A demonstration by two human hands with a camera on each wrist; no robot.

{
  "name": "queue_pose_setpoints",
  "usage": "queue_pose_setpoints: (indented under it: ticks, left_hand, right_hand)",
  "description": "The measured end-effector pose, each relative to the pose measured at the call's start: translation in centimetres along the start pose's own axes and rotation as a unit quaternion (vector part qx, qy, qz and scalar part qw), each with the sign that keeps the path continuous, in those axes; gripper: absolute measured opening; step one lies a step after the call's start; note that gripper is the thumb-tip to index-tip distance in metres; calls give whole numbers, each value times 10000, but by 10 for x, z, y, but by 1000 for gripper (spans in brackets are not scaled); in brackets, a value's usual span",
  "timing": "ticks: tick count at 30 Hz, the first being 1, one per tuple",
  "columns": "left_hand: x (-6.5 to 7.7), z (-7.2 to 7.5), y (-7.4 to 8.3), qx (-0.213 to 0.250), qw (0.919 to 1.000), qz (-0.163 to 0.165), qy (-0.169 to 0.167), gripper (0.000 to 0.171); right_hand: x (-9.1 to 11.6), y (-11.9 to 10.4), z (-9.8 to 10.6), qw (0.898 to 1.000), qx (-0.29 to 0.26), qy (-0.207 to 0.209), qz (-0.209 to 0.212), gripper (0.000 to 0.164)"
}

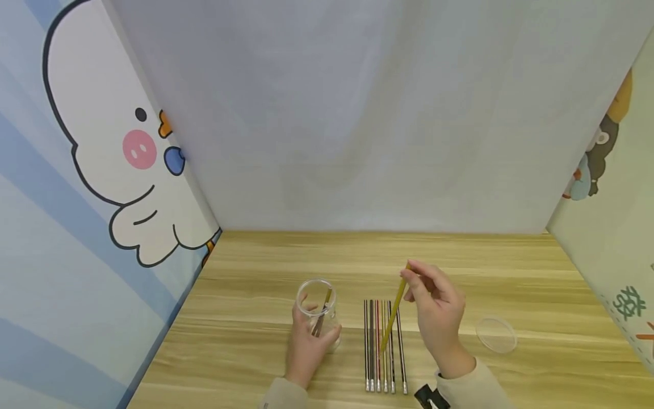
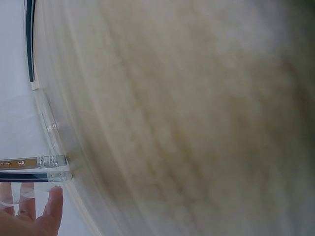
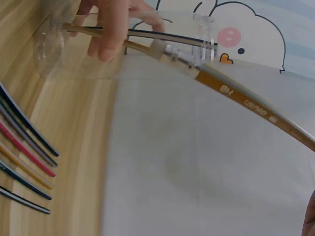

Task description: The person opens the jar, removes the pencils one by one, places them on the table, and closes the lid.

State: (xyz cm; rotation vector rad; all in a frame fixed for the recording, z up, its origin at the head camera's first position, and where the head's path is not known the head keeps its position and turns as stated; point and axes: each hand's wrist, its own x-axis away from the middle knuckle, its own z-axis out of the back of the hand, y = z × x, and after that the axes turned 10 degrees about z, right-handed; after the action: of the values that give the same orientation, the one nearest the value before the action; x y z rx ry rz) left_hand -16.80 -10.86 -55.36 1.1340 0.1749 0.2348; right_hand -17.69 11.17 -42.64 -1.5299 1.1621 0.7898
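Observation:
My left hand [image 1: 309, 349] grips a clear jar [image 1: 332, 318] that stands on the table with its mouth up. Inside it, in the left wrist view, are a brown pencil [image 2: 22, 162] and a dark pencil [image 2: 24, 177], their eraser ends down. Thumb and fingers of my right hand [image 1: 438, 307] pinch a gold pencil [image 1: 396, 309] by its upper end. It slants in the air above a row of pencils [image 1: 378, 341]; HB lettering shows on it in the right wrist view. In the row are dark, red and yellow pencils, their silver ends towards me.
A clear round lid [image 1: 497, 334] lies on the wooden table [image 1: 245, 301] to the right of my right hand. A pale curtain-like backdrop [image 1: 357, 113] hangs behind the table. Cartoon-printed panels [image 1: 92, 295] border both sides.

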Motion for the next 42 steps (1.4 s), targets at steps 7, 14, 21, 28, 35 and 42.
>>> queue_pose_setpoints:
  ticks: [7,14,21,28,35,42]
  left_hand:
    - [-1,0,-1,-3,10000,-82,17,99]
    - [0,2,-1,-24,10000,-93,-15,99]
    - [-1,2,-1,-60,9999,-131,35,99]
    - [0,3,0,-35,10000,-78,17,99]
    - [0,3,1,-17,10000,27,-7,100]
    - [0,2,2,-43,10000,57,-1,99]
  right_hand:
    - [21,20,24,9891,526,-83,-1371,34]
    - [37,36,46,9453,1392,-279,-2937,14]
    - [54,49,61,9024,1924,-770,-3778,19]
    - [67,58,67,8608,2188,-1018,-4481,25]
    - [74,67,69,8407,2347,-1115,-4750,27]
    - [81,74,71,8331,2457,-1257,-4793,27]
